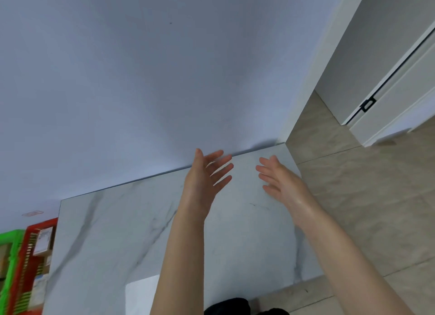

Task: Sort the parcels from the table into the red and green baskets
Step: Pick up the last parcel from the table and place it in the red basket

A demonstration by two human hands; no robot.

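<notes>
My left hand [207,173] and my right hand [277,178] are both raised over the far right part of the white marble table [117,232], fingers spread and straight, holding nothing. A gap of bare tabletop lies between them. No parcel shows on the table. At the lower left, beside the table's left edge, stands the red basket [26,267] with several parcels [43,243] inside. The green basket [9,256] sits just left of it, cut off by the frame edge.
A plain pale wall [164,67] runs behind the table. Beige tiled floor [364,208] lies to the right, with a white door [400,91] beyond. Something dark [226,306] shows at the bottom edge near my body.
</notes>
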